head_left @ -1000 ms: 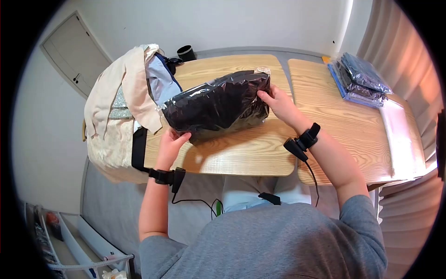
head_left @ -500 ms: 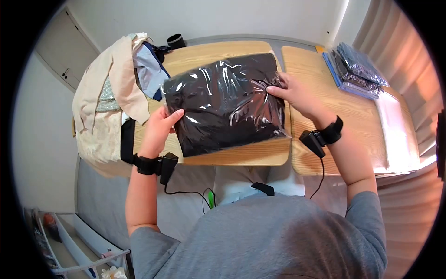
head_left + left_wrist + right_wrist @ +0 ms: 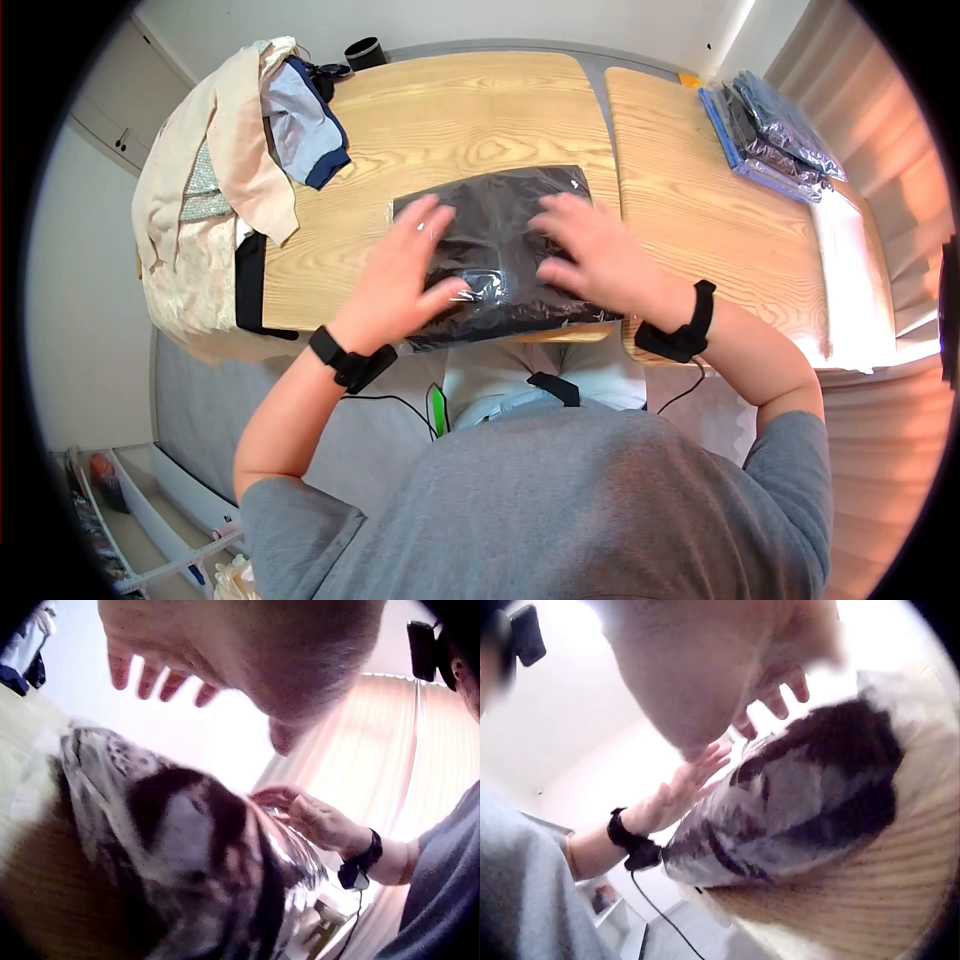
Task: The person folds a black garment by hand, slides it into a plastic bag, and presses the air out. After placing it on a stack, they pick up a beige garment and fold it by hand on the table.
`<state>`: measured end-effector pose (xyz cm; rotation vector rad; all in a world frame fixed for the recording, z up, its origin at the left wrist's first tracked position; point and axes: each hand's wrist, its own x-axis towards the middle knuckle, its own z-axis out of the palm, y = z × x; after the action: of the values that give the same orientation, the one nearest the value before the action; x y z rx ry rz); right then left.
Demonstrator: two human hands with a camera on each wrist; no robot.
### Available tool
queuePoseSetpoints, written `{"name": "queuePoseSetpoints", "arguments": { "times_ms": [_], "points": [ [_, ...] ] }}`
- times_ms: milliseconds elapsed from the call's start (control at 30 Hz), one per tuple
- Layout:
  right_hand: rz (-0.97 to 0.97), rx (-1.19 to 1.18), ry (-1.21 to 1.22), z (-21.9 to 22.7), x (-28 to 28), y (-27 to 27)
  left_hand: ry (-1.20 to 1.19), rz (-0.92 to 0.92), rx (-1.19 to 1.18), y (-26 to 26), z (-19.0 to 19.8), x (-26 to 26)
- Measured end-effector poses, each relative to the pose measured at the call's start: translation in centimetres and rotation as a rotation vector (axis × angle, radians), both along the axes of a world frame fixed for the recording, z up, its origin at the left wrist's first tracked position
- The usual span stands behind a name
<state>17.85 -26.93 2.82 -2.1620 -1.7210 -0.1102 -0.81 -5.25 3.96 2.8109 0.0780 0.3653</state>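
Observation:
A dark folded item in a clear plastic bag (image 3: pixel 490 240) lies flat near the front edge of the left wooden table. Over its left part is my left hand (image 3: pixel 395 280), fingers spread and holding nothing. My right hand (image 3: pixel 598 255) is over its right part, fingers likewise apart. In the left wrist view the left hand (image 3: pixel 232 652) shows above the bag (image 3: pixel 180 840), with a gap between them. The right wrist view has the right hand (image 3: pixel 720 667) above the bag (image 3: pixel 802 787); whether its fingertips touch the plastic I cannot tell.
Cream and blue clothes (image 3: pixel 225 200) are heaped at the left table's left end. Several bagged garments (image 3: pixel 775 135) are stacked on the right table (image 3: pixel 700 220), with clear plastic sheets (image 3: pixel 855 280) in front. A black bin (image 3: pixel 366 53) stands behind the left table.
The bag, held up and tilted between both hands before, now lies on the table. Both hands have let go of its sides and moved inward over its top.

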Motion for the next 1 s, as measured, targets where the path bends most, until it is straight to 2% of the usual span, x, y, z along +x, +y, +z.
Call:
{"name": "queuePoseSetpoints", "arguments": {
  "times_ms": [33, 67, 167, 367, 800, 1000],
  "points": [
    [0.112, -0.065, -0.119, -0.3, -0.9, 0.3, 0.129, -0.132, 0.069, -0.8, 0.5, 0.6],
    [0.164, -0.161, -0.102, -0.9, -1.2, 0.7, 0.171, -0.213, 0.242, -1.1, 0.1, 1.1],
    [0.223, -0.166, -0.207, -1.5, 0.1, 1.5, 0.214, -0.262, 0.298, -0.9, -1.5, 2.5],
    [0.236, -0.250, -0.116, -2.5, 1.4, 2.1, 0.261, -0.272, 0.209, -0.4, -3.4, 3.7],
    [0.247, -0.283, 0.048, -3.0, 2.0, 2.7, 0.298, -0.271, 0.088, 0.1, -3.8, 4.4],
    [0.223, -0.268, 0.009, -3.3, 1.8, 2.6, 0.296, -0.273, 0.101, 0.2, -4.1, 4.3]
  ]
}}
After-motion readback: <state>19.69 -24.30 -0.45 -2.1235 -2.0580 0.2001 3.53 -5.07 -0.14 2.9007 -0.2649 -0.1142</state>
